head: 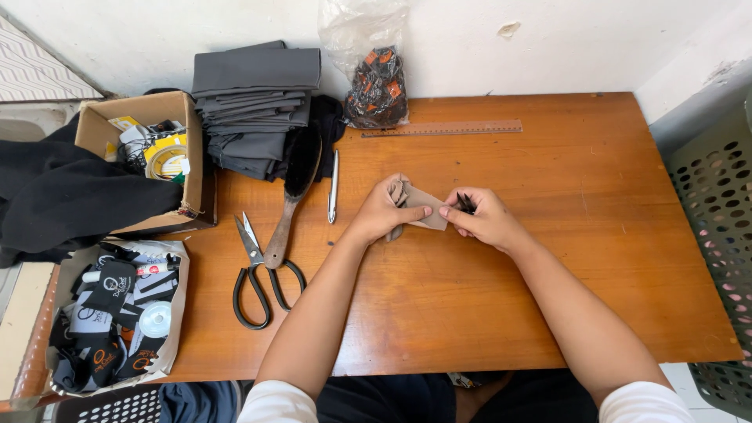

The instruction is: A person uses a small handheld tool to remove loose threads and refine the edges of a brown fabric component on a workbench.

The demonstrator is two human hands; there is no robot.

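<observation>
Hands met over the middle of the wooden table (595, 204), both closed on one small piece of tan cloth (423, 202). We judged the step to be folding or straightening that piece, already under way. Our left hand (385, 210) had its fingers curled shut around the bunched left end, thumb laid flat along the lower edge. Our right hand (484, 218) pinched the right corner between thumb and forefinger; a small dark item (466, 204) sat tucked in the other fingers, too small for us to tell what it was.

The cloth was held just above the tabletop, crumpled on the left, flat and angular on the right, dull tan, thin-looking. We judged it limp, so any next move would call for keeping both grips and even tension to hold the edge straight.

Left of the hands lay black-handled scissors (258, 274), a brush (294, 192) and a pen (334, 186). Further back sat folded grey fabric (254, 106), a ruler (442, 128) and a plastic bag of labels (376, 86).
</observation>
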